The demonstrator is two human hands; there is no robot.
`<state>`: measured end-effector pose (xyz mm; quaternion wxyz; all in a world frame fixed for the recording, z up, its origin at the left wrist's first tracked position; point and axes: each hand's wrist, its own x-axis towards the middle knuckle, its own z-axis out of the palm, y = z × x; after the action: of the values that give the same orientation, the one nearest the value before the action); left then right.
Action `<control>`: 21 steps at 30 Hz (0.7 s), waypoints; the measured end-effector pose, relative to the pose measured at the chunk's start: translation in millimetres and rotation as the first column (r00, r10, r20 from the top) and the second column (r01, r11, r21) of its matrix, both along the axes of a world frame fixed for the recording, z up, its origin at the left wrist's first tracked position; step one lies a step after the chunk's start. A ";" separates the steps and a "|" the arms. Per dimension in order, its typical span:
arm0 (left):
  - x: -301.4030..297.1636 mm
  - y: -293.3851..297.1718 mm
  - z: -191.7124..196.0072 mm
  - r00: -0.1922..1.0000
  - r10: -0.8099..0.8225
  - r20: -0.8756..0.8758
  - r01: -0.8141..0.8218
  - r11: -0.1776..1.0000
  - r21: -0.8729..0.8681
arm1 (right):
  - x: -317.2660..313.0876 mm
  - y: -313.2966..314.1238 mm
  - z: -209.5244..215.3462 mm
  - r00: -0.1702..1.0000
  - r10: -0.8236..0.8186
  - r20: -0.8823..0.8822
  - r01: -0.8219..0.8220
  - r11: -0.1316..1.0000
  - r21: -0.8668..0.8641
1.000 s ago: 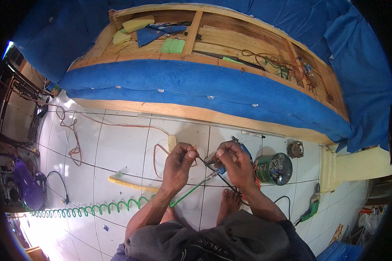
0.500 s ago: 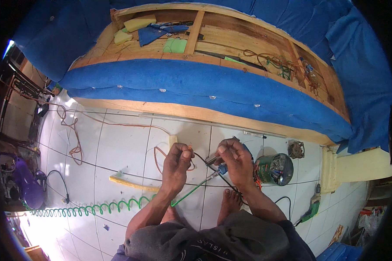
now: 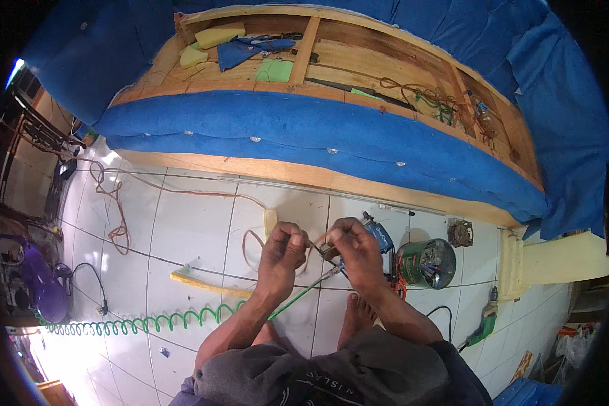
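My left hand (image 3: 279, 257) is closed in a pinch on a thin black cable (image 3: 319, 252) in front of my knees. Close beside it, my right hand (image 3: 356, 254) is also closed, its fingertips by an orange-brown strand (image 3: 321, 238) at the cable. Under the right fingers shows a small grey metal tool (image 3: 331, 253), mostly hidden, so its kind is unclear. Behind the right hand, a blue air stapler (image 3: 379, 235) lies on the floor. A green air hose (image 3: 294, 303) with a metal fitting runs beneath both hands.
Ahead stands a blue upholstered frame (image 3: 250, 122) with open wooden compartments. A green tub of tools (image 3: 416, 264) and a green drill (image 3: 482, 330) are at right. At left are coiled hose (image 3: 135, 327), a brown cord (image 3: 118, 216), a yellow foam strip (image 3: 210, 285) and a purple machine (image 3: 44, 284).
My right hand has moved left and up toward my left hand, bringing the fingertips closer together. More of the blue stapler shows behind it.
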<state>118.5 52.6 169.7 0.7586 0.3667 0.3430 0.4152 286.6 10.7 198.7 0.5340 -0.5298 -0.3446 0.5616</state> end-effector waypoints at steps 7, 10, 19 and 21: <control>-43.1 33.2 -41.8 0.858 0.359 0.367 -0.277 0.925 -0.259 | 47.0 -5.6 -2.0 0.717 -0.360 -0.597 0.389 0.917 -0.085; -118.5 76.2 -80.2 0.755 0.337 0.563 -0.208 0.937 -0.281 | 116.8 -12.0 1.2 0.726 -0.248 -0.641 0.428 0.893 0.138; -270.8 117.9 -85.9 0.477 0.847 0.236 -0.864 0.501 -0.049 | 240.1 -29.9 -4.8 0.151 -0.808 0.570 0.678 0.504 0.535; -223.4 114.2 -58.5 0.664 0.687 0.295 -0.742 0.653 0.149 | 193.2 -11.9 -4.5 0.094 -0.384 0.918 0.312 0.887 0.339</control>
<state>-104.9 166.7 111.2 0.5097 0.2490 0.3203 0.7587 479.7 -1.3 194.2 0.3249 -0.8115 -0.4826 -0.0546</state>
